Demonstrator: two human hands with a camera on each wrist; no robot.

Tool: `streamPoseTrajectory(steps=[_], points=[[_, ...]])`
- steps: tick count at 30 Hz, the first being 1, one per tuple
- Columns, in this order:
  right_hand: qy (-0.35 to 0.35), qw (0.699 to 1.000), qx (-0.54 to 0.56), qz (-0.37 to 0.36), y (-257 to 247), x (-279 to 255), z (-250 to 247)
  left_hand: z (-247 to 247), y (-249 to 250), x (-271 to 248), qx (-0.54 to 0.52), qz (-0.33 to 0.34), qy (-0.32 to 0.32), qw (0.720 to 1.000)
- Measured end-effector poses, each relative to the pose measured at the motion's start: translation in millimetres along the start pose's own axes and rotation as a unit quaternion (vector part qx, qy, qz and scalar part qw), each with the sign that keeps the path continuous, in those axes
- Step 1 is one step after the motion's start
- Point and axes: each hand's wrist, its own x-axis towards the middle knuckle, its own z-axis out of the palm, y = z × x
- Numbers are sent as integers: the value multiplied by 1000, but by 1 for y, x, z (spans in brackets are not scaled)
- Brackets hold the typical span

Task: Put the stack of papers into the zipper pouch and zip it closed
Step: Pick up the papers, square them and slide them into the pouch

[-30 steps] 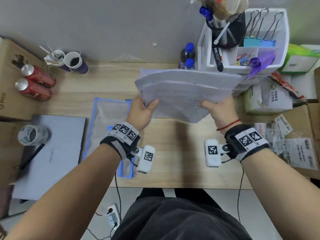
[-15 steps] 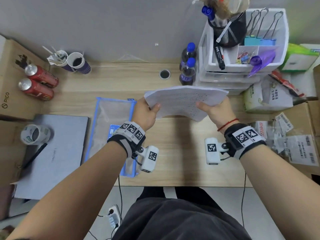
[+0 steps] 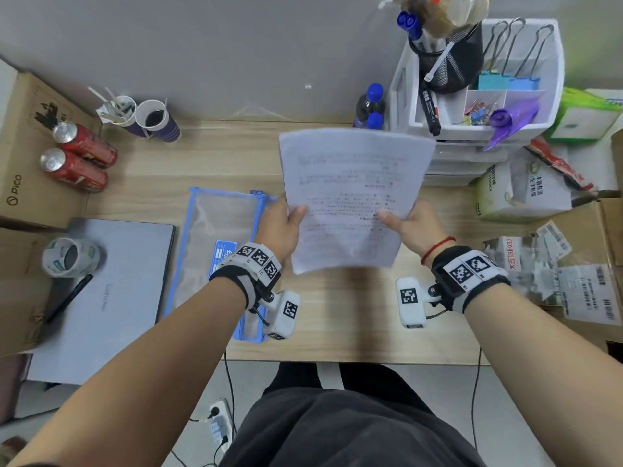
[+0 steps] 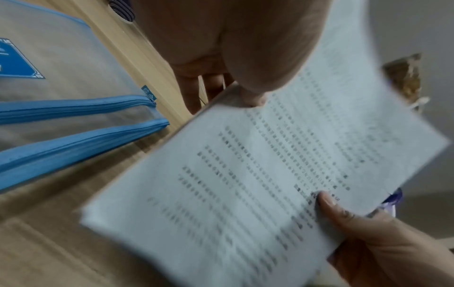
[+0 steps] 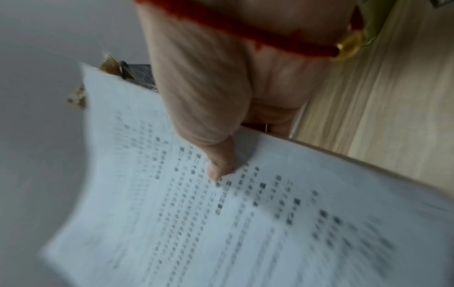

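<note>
1. Above the desk [image 3: 337, 318], your left hand [image 3: 281, 227] and right hand [image 3: 409, 225] each pinch the stack of papers [image 3: 350, 197].
2. Left of it lies the zipper pouch [image 3: 219, 230], mouth unzipped.
3. Risk: loose sheets fan out, catching the zipper.

- One stack of papers [image 3: 350, 197], up in two hands: left hand [image 3: 279, 227], right hand [image 3: 416, 225].
- One zipper pouch [image 3: 219, 230] on the surface.
- Two red cans [image 3: 79, 160].
- Two paper cups [image 3: 148, 119].
- Two blue-capped bottles [image 3: 371, 107].
- One laptop [image 3: 101, 298].
- One tape roll [image 3: 69, 257].
</note>
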Motion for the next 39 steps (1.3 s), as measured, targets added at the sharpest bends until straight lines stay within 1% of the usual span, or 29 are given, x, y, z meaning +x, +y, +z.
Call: streamPoseTrajectory(steps=[1,3,5,7,9,10,12,14,15,18,20,21,25,28,30,35,37,39], points=[[-19,1000,12,7,-2,-1,1,-1,1,-1,-25,0,7,1000],[-71,994,74,41,-2,-5,6,-1,-4,-1,-63,-17,15,998],[-115,978,137,103,5,-8,16,0,-13,-1,-100,-40,17,994],[-125,970,141,151,20,-8,27,0,-23,-2,-96,-58,-1,994],[-96,975,98,172,35,-7,36,-1,-37,-2,-32,-65,-37,997],[-78,978,68,183,41,-7,38,-2,-47,-2,1,-69,-39,997],[-46,978,19,204,50,-7,42,-8,-66,-5,63,-102,3,993],[-31,974,-6,225,58,-9,43,-17,-85,-8,137,-139,43,980],[-28,971,-17,237,65,-10,43,-21,-94,-10,178,-149,39,972],[-38,964,-43,259,79,-13,45,-22,-115,-15,280,-161,-7,946],[-46,963,-67,255,78,-16,49,-16,-121,-17,323,-161,-22,932],[-47,964,-81,250,76,-17,51,-13,-122,-18,333,-154,-24,930],[-61,964,-111,234,75,-18,56,-5,-122,-14,314,-113,-32,942],[-76,961,-129,231,71,-17,57,-8,-113,-11,277,-101,-16,956],[-82,962,-131,227,65,-15,58,-12,-105,-10,252,-77,-12,965],[-63,968,-141,198,47,0,64,-8,-84,-15,175,-4,-40,984],[-53,967,-167,186,40,9,65,-5,-78,-18,144,4,-32,989],[-42,961,-200,185,36,16,62,-5,-72,-18,115,4,-10,993]])
